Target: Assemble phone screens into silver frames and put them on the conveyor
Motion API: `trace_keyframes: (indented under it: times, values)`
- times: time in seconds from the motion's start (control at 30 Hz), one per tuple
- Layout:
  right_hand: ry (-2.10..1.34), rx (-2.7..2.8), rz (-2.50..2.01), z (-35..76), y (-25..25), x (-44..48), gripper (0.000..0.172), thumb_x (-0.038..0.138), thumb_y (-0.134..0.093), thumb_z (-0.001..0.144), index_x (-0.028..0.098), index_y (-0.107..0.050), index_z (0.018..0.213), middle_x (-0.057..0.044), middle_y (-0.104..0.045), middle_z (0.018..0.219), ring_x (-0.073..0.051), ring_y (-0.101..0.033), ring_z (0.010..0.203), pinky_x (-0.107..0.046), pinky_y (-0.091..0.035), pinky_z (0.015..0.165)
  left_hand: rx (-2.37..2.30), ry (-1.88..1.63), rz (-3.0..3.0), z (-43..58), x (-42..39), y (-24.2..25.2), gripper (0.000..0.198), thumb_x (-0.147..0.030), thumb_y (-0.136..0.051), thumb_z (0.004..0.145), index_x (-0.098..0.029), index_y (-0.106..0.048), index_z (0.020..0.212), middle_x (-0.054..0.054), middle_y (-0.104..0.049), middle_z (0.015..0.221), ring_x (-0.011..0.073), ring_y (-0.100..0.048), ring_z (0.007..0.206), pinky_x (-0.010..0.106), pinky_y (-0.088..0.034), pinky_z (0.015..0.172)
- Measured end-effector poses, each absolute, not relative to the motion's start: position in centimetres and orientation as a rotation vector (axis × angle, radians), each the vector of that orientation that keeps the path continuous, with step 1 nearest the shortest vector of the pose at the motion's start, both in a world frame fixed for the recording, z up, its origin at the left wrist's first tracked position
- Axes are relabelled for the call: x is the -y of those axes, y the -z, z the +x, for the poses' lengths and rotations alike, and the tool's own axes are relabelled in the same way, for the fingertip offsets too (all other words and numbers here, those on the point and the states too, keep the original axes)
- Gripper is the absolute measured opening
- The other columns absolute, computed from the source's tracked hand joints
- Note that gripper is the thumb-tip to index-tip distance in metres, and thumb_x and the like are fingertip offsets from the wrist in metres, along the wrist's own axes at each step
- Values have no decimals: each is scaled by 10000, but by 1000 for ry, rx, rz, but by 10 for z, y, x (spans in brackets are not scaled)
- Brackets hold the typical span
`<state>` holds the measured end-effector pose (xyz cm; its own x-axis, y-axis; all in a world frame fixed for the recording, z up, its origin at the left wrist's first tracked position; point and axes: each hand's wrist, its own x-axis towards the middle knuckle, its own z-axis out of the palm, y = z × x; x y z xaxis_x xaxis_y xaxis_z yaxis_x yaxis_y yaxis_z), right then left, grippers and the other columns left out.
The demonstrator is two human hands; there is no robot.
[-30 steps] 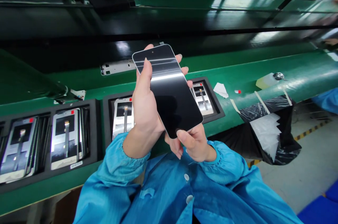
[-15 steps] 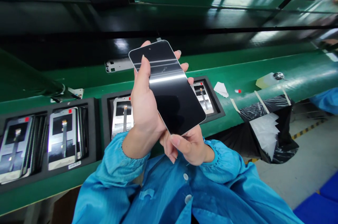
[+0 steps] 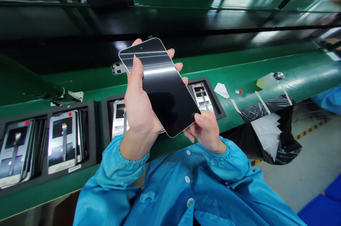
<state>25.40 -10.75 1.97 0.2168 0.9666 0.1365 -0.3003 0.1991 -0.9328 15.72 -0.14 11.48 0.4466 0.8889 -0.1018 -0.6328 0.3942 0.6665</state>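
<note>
A phone screen (image 3: 167, 102), glossy black with a thin pale rim, is held tilted in front of me. My left hand (image 3: 140, 109) wraps round it from below, thumb along the left edge and fingertips showing past the right edge. At the lower right corner, my right hand (image 3: 206, 128) pinches the screen, its thumb on the edge and its other fingers curled below. A small dark tab sticks out at the top edge. Behind my left hand lies a pale phone frame (image 3: 118, 68), partly covered.
Dark foam trays (image 3: 97, 130) on the green bench (image 3: 239, 66) hold several phone screens, back side up. To the right are a white scrap of paper (image 3: 222, 90), a small red-and-white piece (image 3: 238, 92), a bottle of yellowish liquid (image 3: 265, 81) and a taped black bag (image 3: 289, 148).
My right hand has shifted from the screen's bottom corner to its lower right corner. The screen and my left hand have moved slightly left.
</note>
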Motion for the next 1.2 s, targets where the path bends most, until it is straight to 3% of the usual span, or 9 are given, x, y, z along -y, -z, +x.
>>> trace_keyframes:
  times: [0.13, 0.23, 0.33, 0.53, 0.77, 0.93, 1.2]
  values:
    - [-1046, 932, -909, 267, -25, 109, 670, 620, -720, 1059, 224, -530, 553, 65, -392, 442, -98, -395, 340, -248, -286, 395, -474, -1002, 544, 156, -1, -115, 612, -400, -432, 1228, -369, -303, 1825, 68, -826, 1222, 281, -798, 1098, 351, -686, 755]
    - [-1039, 948, -894, 266, -26, 111, 649, 592, -679, 1086, 214, -569, 570, 49, -420, 431, -108, -409, 360, -252, -274, 411, -492, -995, 497, 158, -1, -116, 558, -387, -421, 1236, -363, -374, 1792, 76, -832, 1216, 222, -803, 951, 323, -693, 748]
    - [-1063, 921, -882, 262, -27, 113, 658, 593, -682, 1075, 219, -558, 548, 48, -411, 404, -106, -380, 349, -267, -304, 425, -533, -976, 473, 160, -1, -116, 557, -407, -456, 1225, -336, -427, 1777, 85, -850, 1248, 258, -829, 1048, 345, -701, 782]
    - [-1093, 852, -805, 255, -39, 113, 643, 544, -678, 1098, 230, -515, 561, 94, -345, 408, -88, -361, 331, -292, -413, 509, -602, -860, 379, 162, -9, -113, 576, -501, -496, 1191, -302, -522, 1731, 107, -839, 1396, 379, -783, 1349, 511, -714, 1016]
    - [-1115, 841, -768, 250, -50, 116, 648, 501, -641, 1143, 225, -508, 573, 87, -387, 414, -71, -329, 331, -263, -354, 475, -573, -883, 391, 161, -10, -109, 550, -582, -372, 1213, -348, -546, 1679, 67, -851, 1327, 363, -765, 1392, 526, -709, 1044]
    - [-1072, 840, -659, 245, -56, 109, 663, 444, -552, 1195, 223, -473, 575, 101, -366, 410, -58, -332, 307, -282, -439, 541, -594, -887, 378, 164, -9, -110, 565, -571, -387, 1211, -278, -541, 1668, 97, -842, 1353, 359, -759, 1371, 523, -672, 1079]
    - [-1069, 858, -530, 238, -55, 101, 518, 447, -569, 1180, 203, -668, 734, 84, -440, 510, -88, -448, 384, -267, -420, 519, -643, -807, 300, 165, -11, -116, 811, -686, -281, 1197, -34, -678, 1470, 136, -808, 1048, 300, -798, 1167, 398, -686, 988]
